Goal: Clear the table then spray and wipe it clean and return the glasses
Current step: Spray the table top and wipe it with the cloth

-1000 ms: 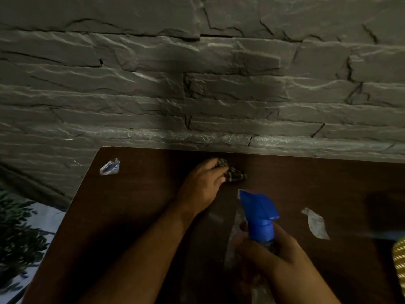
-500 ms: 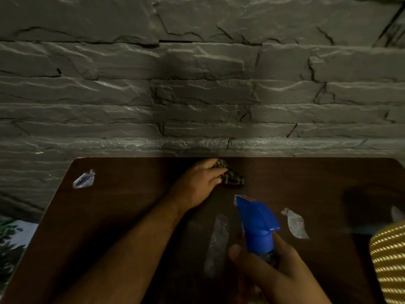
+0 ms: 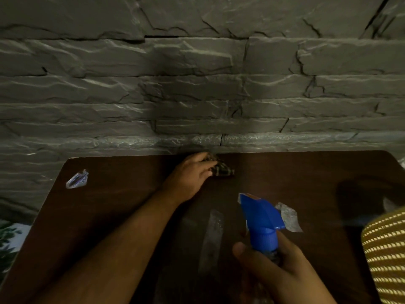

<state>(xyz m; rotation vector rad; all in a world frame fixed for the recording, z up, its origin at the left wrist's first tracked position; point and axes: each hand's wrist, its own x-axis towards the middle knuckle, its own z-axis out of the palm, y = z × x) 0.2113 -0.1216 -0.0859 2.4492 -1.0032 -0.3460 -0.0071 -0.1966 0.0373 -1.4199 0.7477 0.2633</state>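
A dark brown table (image 3: 114, 216) stands against a grey stone wall. My left hand (image 3: 192, 174) rests at the table's far edge, gripping a dark checked cloth (image 3: 222, 170) pressed on the wood. My right hand (image 3: 278, 273) holds a spray bottle with a blue trigger head (image 3: 260, 218) near the front, nozzle pointing toward the wall. A wet streak (image 3: 212, 233) shines on the wood between my arms. No glasses are in view.
A crumpled blue-and-white wrapper (image 3: 77, 179) lies near the far left corner. A pale scrap (image 3: 289, 217) lies right of the bottle. A yellow woven object (image 3: 385, 255) juts in at the right edge. Foliage (image 3: 8, 242) shows beyond the left edge.
The view has shifted left and down, so the table's right corner and the woven object come into sight. My left hand with the cloth moved slightly toward the wall. The bottle stays held.
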